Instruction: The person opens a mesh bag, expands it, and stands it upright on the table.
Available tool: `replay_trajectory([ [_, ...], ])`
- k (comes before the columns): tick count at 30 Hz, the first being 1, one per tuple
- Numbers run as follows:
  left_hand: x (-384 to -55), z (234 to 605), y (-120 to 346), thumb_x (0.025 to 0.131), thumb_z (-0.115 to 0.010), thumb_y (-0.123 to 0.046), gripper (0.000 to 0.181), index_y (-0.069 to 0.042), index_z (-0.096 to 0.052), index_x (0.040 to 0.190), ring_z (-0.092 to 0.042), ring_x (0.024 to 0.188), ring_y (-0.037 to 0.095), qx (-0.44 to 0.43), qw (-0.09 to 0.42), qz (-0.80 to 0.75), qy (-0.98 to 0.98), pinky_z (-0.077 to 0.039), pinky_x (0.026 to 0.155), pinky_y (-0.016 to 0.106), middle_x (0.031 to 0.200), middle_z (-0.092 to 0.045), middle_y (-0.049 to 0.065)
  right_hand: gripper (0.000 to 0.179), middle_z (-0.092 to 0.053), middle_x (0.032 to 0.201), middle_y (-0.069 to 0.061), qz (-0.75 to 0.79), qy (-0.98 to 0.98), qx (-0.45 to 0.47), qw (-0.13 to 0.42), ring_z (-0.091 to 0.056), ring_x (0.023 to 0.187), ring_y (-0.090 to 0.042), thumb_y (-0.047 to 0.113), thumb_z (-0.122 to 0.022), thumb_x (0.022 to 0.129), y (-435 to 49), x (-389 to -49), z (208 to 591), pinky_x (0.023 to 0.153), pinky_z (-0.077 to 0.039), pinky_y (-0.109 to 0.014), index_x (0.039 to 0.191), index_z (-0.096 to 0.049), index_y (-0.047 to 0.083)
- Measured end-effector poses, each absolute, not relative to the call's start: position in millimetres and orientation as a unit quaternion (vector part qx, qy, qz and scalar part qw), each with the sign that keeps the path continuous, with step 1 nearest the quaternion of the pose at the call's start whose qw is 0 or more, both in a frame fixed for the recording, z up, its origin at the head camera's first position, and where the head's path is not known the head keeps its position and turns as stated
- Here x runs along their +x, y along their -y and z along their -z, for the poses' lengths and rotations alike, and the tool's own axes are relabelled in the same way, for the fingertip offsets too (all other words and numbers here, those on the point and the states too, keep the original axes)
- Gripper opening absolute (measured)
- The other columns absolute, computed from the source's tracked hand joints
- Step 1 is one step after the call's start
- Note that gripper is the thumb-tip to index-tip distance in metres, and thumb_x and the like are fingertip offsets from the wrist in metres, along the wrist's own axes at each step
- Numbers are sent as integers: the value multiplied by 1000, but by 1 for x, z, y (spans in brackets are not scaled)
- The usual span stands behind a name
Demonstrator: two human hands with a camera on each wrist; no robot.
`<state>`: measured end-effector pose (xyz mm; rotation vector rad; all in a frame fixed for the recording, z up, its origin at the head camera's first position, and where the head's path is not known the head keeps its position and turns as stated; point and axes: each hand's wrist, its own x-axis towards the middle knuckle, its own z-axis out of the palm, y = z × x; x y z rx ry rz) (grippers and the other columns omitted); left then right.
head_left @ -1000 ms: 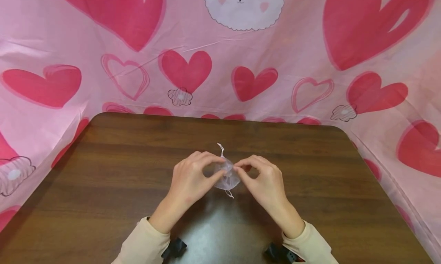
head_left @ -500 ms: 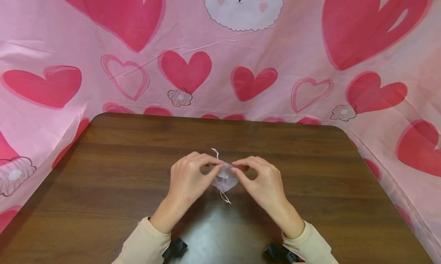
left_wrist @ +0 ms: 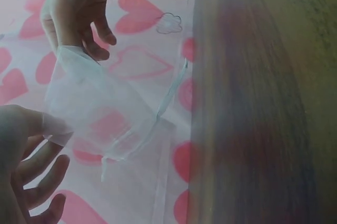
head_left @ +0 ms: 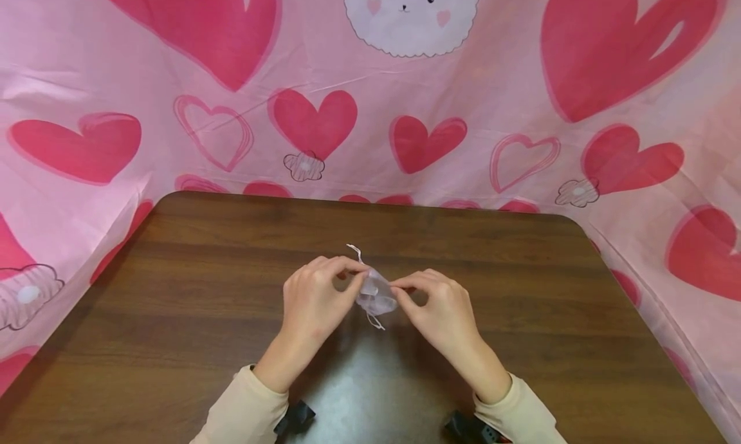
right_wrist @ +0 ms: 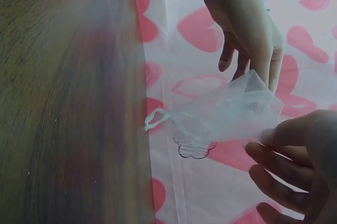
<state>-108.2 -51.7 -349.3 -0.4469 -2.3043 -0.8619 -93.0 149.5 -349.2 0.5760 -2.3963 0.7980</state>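
A small sheer white drawstring pouch (head_left: 379, 296) is stretched between both hands above the table. My left hand (head_left: 317, 297) pinches one corner between thumb and fingertips. On the opposite corner, thumb and index finger of my right hand (head_left: 442, 310) do the same. The pouch (left_wrist: 105, 103) hangs see-through in the left wrist view, with a white cord (left_wrist: 167, 98) running across its lower part. A cord loop (right_wrist: 155, 119) sticks out from the narrowed end in the right wrist view. The remaining fingers of both hands are bent away from the fabric.
A dark brown wooden table (head_left: 231, 238) with rounded far corners lies beneath the hands. Pink cloth printed with hearts (head_left: 370, 64) hangs behind it and along both sides. Black devices (head_left: 295, 418) sit at the wrists by the cream sleeves (head_left: 246, 408).
My left hand has shifted slightly left and the pouch has turned and been drawn wider between the hands. The cord ends have swung left with it.
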Motion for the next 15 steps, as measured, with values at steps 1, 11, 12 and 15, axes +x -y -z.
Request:
replay_trajectory([
  [1,-108,349,52,79,-83,-19,12,-27,-79,88,-60,64,8,-169,310,325,877,-43,54,31,71,-67,-11,12,-72,79,9,-295,890,212,274,-67,76,-9,11,-85,76,-150,-93,349,62,-52,-33,85,-80,18],
  [11,-107,350,51,80,-82,-22,12,-29,-77,89,-54,61,4,-170,249,312,901,-40,53,30,70,-64,-14,15,-70,75,9,-277,894,207,284,-68,74,-12,10,-88,72,-151,-92,350,59,-51,-34,80,-77,18],
  [12,-107,350,51,80,-82,-22,13,-29,-77,90,-55,63,5,-171,246,310,902,-41,54,31,71,-63,-14,15,-70,75,10,-278,895,207,282,-68,74,-12,11,-88,72,-151,-92,350,60,-51,-34,80,-77,18],
  [15,-108,351,51,80,-82,-21,18,-28,-76,95,-58,68,5,-185,227,312,904,-44,56,32,81,-66,-13,16,-70,76,10,-279,896,204,279,-68,75,-12,11,-88,72,-152,-92,350,61,-52,-35,79,-76,19],
])
